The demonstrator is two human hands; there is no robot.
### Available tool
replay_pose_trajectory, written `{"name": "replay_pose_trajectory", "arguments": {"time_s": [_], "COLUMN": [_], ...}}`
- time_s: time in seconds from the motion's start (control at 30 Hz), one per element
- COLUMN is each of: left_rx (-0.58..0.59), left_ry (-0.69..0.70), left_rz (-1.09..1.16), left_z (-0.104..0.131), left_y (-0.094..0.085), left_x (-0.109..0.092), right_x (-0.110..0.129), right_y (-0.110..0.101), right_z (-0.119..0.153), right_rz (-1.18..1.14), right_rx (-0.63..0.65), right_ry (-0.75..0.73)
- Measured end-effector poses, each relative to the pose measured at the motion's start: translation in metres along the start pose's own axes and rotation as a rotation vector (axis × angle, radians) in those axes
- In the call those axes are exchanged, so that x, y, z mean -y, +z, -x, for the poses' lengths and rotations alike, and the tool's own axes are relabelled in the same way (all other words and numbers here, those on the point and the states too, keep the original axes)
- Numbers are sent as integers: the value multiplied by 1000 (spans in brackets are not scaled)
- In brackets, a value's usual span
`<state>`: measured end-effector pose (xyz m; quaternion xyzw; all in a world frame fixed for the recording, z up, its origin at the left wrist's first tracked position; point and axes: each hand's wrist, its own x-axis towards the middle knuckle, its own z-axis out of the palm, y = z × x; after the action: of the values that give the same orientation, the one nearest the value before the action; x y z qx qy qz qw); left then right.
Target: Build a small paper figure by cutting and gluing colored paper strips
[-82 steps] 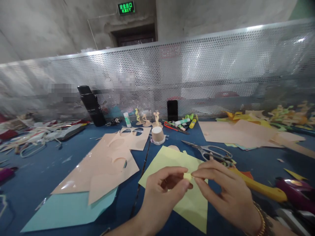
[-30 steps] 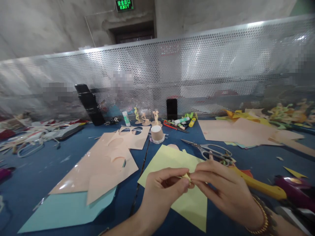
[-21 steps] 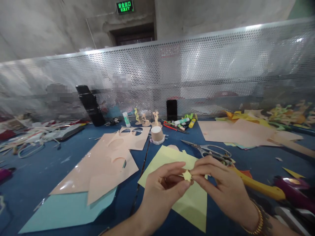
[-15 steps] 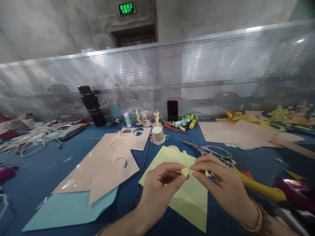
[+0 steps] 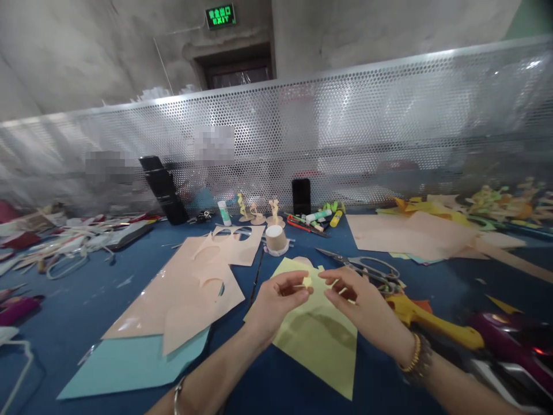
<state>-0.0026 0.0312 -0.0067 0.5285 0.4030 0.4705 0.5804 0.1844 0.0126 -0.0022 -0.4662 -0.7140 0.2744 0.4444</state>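
A small pale yellow folded paper piece [image 5: 307,282] is pinched between the thumb and forefinger of my left hand [image 5: 280,300]. Just to its right, my right hand [image 5: 358,302] has its thumb and fingertips apart, with nothing visible between them. Both hands hover over a pale yellow-green paper sheet [image 5: 319,351], which carries their shadow. Scissors [image 5: 363,265] lie open beyond my right hand. A small paper cup [image 5: 276,239] stands past the far corner of the sheet.
Peach sheets with cut-out holes [image 5: 181,294] overlap a light blue sheet [image 5: 138,363] on the left. Glue sticks, small paper figures [image 5: 254,214] and a phone [image 5: 301,196] line the back. A yellow-handled tool [image 5: 440,325] and a purple device [image 5: 510,346] lie right.
Both hands have shifted a little up and left in view. The yellow piece stays in my left hand, while my right thumb and forefinger have moved farther apart.
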Motion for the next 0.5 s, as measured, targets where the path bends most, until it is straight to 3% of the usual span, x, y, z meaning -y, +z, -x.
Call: {"name": "replay_pose_trajectory", "arguments": {"time_s": [0.23,0.5], "left_rx": [8,0], "left_ry": [56,76], "left_rz": [-109,-115], "left_z": [3,10], "left_y": [5,9], "left_x": [-2,-10], "right_x": [3,2], "right_y": [1,5], "right_z": [-1,1], "right_rz": [-63,-98], "right_rx": [48,7], "right_ry": [23,6]}}
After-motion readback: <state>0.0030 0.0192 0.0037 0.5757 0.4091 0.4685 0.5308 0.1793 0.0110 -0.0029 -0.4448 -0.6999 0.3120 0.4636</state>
